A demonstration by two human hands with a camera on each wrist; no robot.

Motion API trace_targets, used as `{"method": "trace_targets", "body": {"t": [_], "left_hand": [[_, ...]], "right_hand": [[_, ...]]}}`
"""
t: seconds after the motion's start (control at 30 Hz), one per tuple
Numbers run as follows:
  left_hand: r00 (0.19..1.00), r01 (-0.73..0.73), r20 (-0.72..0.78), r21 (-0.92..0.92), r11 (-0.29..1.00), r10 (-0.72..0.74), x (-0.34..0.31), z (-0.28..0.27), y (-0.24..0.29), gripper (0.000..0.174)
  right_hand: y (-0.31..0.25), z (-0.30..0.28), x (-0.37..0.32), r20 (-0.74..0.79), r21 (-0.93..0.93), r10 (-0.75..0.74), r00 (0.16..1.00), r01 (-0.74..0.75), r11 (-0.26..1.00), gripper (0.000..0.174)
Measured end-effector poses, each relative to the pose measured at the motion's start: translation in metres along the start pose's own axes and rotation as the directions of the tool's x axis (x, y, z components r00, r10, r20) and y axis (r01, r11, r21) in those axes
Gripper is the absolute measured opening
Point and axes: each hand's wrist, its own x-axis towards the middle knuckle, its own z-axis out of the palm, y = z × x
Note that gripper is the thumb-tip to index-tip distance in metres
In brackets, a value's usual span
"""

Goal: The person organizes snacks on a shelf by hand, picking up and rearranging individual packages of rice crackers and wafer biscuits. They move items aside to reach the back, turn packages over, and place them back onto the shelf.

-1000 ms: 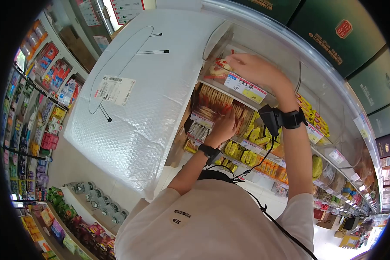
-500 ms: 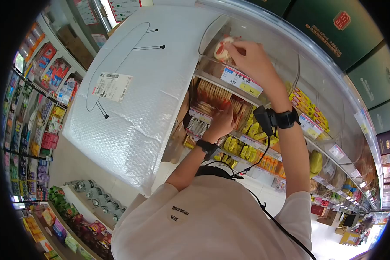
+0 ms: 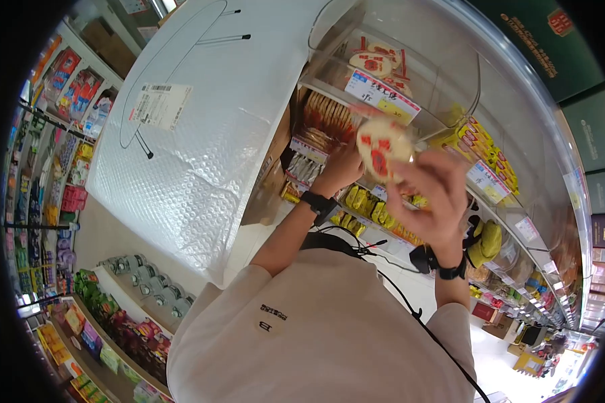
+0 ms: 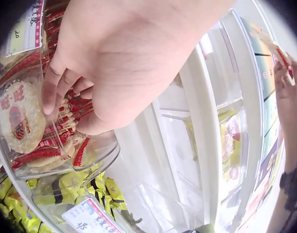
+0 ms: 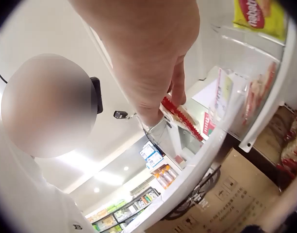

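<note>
In the head view my right hand (image 3: pixel 433 198) pinches a round rice cracker in a clear and red wrapper (image 3: pixel 382 149), held up in front of the shelves. The wrapper's red edge (image 5: pixel 187 121) sticks out past the fingers in the right wrist view. My left hand (image 4: pixel 114 63) reaches into a clear bin (image 4: pixel 107 148) of upright rice cracker packs (image 4: pixel 22 116), its bent fingers and thumb around the packs' red edges. More wrapped rice crackers (image 3: pixel 376 64) lie in the upper clear bin, behind a price card (image 3: pixel 383 95).
A large bubble-wrapped panel (image 3: pixel 202 154) stands left of the shelves. Yellow snack packs (image 3: pixel 480 154) fill bins to the right and below. A cardboard box (image 5: pixel 226 199) sits beside the shelving. Green boxes (image 3: pixel 585 127) line the far right, and black cables (image 3: pixel 410 302) hang by my body.
My right hand has come out of the upper bin with a rice cracker and moved down and toward me. The left hand stays among the packs in the lower bin.
</note>
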Motion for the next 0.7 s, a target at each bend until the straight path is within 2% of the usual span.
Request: {"method": "trace_targets", "body": {"t": [0.07, 0.13, 0.2, 0.23, 0.33, 0.4, 0.5, 0.63, 0.7], "left_hand": [[0.999, -0.015, 0.05, 0.092, 0.996, 0.011, -0.004, -0.003, -0.002, 0.064], [0.993, 0.01, 0.112, 0.205, 0.979, -0.034, -0.004, 0.001, -0.004, 0.067], [0.988, 0.073, 0.107, 0.292, 0.953, -0.109, -0.001, -0.008, 0.013, 0.069], [0.981, 0.126, 0.111, 0.263, 0.957, -0.16, 0.002, -0.015, 0.021, 0.07], [0.975, 0.161, 0.114, 0.226, 0.961, -0.19, 0.002, -0.013, 0.02, 0.068], [0.983, 0.13, 0.096, 0.209, 0.969, -0.153, 0.002, -0.015, 0.02, 0.066], [0.987, 0.122, 0.089, 0.113, 0.986, -0.133, 0.005, -0.019, 0.022, 0.061], [0.973, 0.135, 0.182, 0.044, 0.99, -0.141, 0.008, -0.026, 0.026, 0.058], [0.983, 0.114, 0.145, 0.005, 0.994, -0.113, 0.006, -0.026, 0.026, 0.055]], "right_hand": [[0.006, 0.007, -0.027, 0.117, 0.055, 0.083, 0.99, -0.09, 0.994, 0.038], [0.02, 0.023, -0.054, 0.173, 0.033, 0.191, 0.966, -0.2, 0.979, 0.037], [0.033, 0.042, -0.083, 0.192, -0.02, 0.286, 0.939, -0.287, 0.958, 0.036], [0.04, 0.054, -0.096, 0.181, -0.059, 0.325, 0.928, -0.32, 0.946, 0.035], [0.065, 0.081, -0.117, 0.118, -0.11, 0.403, 0.907, -0.392, 0.914, 0.036], [0.083, 0.099, -0.117, 0.036, -0.137, 0.402, 0.915, -0.394, 0.909, 0.037], [0.106, 0.122, -0.118, 0.007, -0.184, 0.471, 0.882, -0.462, 0.868, 0.036], [0.129, 0.153, -0.11, -0.052, -0.161, 0.506, 0.861, -0.507, 0.847, 0.031], [0.138, 0.166, -0.102, -0.079, -0.143, 0.508, 0.857, -0.514, 0.845, 0.03]]}}
